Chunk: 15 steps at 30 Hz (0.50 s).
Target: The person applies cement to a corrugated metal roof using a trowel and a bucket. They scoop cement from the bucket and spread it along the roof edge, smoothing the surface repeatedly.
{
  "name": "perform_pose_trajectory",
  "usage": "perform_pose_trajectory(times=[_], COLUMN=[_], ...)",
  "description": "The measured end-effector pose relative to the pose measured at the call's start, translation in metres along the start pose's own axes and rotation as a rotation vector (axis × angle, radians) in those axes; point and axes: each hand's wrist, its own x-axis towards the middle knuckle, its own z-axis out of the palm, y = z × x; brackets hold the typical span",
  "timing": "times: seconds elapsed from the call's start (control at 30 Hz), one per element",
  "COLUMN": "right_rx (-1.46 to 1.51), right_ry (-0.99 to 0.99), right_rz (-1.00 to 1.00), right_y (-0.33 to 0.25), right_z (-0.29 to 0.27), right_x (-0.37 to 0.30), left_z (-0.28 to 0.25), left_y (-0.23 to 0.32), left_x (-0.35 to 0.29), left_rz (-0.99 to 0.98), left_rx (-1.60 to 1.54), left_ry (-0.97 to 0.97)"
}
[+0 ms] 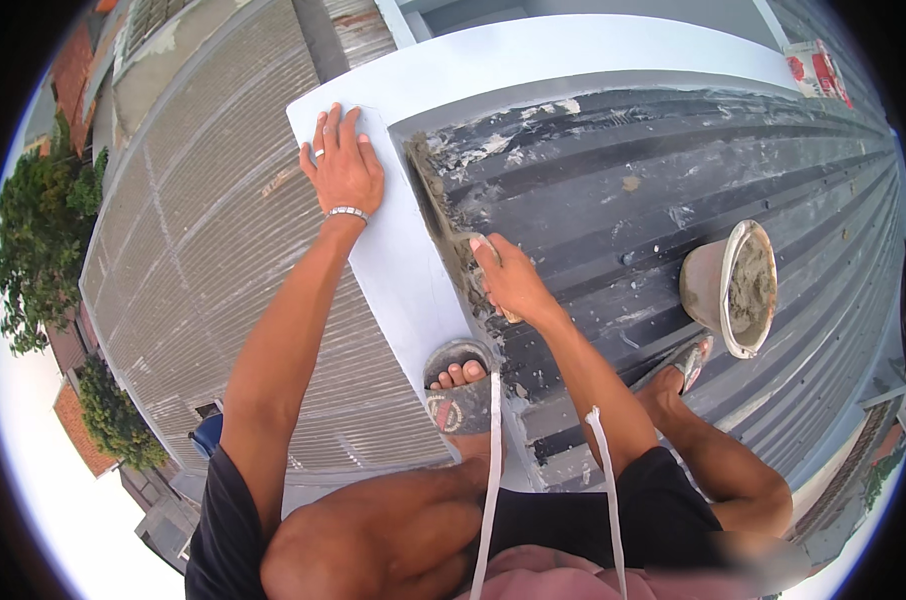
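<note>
**Trowel (467, 237) gripped by the right hand (514, 281), left hand (349, 172) spread on the wall (398, 285)**

The trowel is held at the inner edge of the white wall, where grey mortar (429, 180) is smeared along the joint with the dark ribbed roof (583, 165). Its handle is wrapped by the curled right hand, with the thumb laid toward the blade. Nothing is grasped by the left hand; it is laid palm down on the wall top, fingers apart.

The trowel can be expected to be light and stiff, and is best taken by the handle, since the blade end is likely to be gritty and slick. The mortar is judged soft and pasty, easily pushed but apt to crumble or drop. The bucket (703, 280), set on the roof beside the right foot (673, 385), is probably heavy with the grey mix (751, 285) inside; it would be better lifted with both hands under the rim than by one side.

Most of the handle is covered by the right hand, and the blade's outline is hard to make out against the mortar. The bucket's base is hidden, and whether it is tilted cannot be told through the lens bend. The depth of the joint cannot be judged.
</note>
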Motion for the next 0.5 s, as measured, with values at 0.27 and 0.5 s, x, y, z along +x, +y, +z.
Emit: perform_pose_trajectory(times=[0.27,0.5], right_rx=[-0.043,-0.081], right_ry=[0.125,0.093], right_rz=[-0.149,-0.107], right_y=[0.054,0.047], right_z=[0.008,0.009], right_x=[-0.05,-0.078], left_z=[0.004,0.004], left_y=[-0.005,-0.002], left_x=[-0.002,-0.001], left_rz=[0.008,0.013], left_rx=[0.017,0.015], left_ry=[0.008,0.014])
